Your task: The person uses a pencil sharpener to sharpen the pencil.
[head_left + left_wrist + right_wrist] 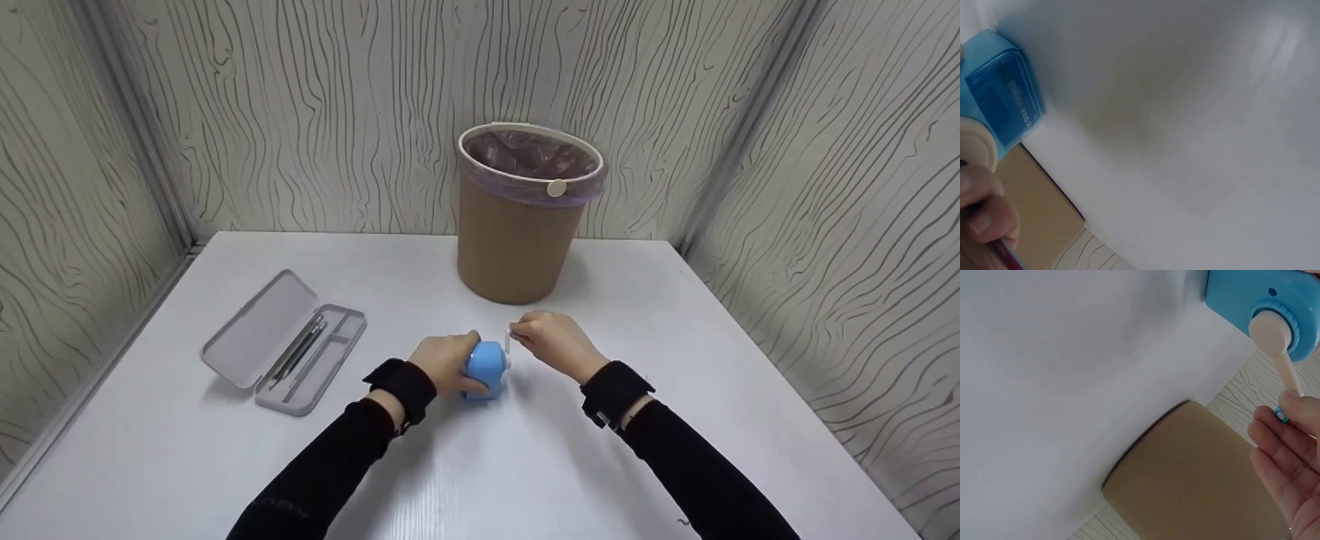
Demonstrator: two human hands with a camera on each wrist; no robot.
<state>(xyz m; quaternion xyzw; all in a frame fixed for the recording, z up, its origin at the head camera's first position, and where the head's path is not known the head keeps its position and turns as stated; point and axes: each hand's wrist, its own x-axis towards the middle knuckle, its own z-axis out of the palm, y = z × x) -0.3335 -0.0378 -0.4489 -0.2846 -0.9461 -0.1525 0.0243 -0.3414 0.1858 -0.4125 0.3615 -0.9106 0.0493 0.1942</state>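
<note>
A light blue crank pencil sharpener [486, 360] stands on the white table between the two hands. My left hand [444, 363] grips it from the left, thumb and fingers around its body. In the left wrist view its see-through blue shavings drawer [1005, 95] shows, with a cream round part [976, 143] beside it. Curled fingers [991, 216] there lie along a dark red pencil [1006, 254], seen only in part. On the other side, my right hand [553, 343] pinches the end of the cream crank handle [1287, 374] between thumb and fingers.
Behind the hands stands a brown waste bin [517, 247] with a purple liner [532, 154]. To the left lies an opened grey pencil case [330, 375] holding several pencils [300, 349]. Wood-patterned panels [337, 112] close in the table's back and sides.
</note>
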